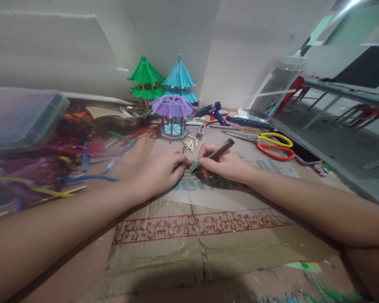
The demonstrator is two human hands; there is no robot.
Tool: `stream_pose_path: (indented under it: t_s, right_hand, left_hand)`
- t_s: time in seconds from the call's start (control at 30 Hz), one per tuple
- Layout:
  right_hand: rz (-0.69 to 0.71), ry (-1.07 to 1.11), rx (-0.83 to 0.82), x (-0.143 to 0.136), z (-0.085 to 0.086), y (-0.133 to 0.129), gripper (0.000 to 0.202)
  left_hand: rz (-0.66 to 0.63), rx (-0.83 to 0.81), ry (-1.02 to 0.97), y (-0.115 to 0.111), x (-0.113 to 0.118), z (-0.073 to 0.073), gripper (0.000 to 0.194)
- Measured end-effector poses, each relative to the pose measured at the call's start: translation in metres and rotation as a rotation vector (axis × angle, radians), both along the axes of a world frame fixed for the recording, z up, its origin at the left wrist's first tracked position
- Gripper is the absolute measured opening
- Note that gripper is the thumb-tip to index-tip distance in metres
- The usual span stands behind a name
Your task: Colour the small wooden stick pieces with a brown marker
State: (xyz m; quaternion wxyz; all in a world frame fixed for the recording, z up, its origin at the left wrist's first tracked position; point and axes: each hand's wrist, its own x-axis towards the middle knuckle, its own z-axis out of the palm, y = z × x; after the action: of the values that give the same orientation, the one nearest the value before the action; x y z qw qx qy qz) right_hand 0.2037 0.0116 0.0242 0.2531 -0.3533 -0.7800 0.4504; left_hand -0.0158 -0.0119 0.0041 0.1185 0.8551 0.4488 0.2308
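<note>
My right hand (215, 162) is closed around a dark marker pen (222, 148), its tip pointing down and to the left. Close by, my left hand (170, 167) pinches a short, pale wooden stick (190, 167) that touches or nearly touches the pen tip. Both hands rest on a flattened cardboard sheet (164, 252) with printed lettering. Just beyond them lies a small heap of cut sticks (190, 145). Behind that stands a purple-roofed model pavilion (173, 115) with a pale blue floor.
A green model pavilion (146, 78) and a blue one (180, 75) stand against the wall. To the right lie a blue glue gun (212, 111), scissors (268, 145) and a phone (298, 149). Coloured stems and a clear plastic box (22, 118) crowd the left.
</note>
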Motion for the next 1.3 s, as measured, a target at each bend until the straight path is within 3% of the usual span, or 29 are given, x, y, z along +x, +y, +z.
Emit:
stream_pose_path:
  t_s: [1.3]
  right_hand:
    - [0.024,0.002,0.020,-0.0012,-0.0018,0.0016,0.012]
  left_hand:
    - [0.001,0.039,0.001,0.0009,-0.0017,-0.0014,0.020]
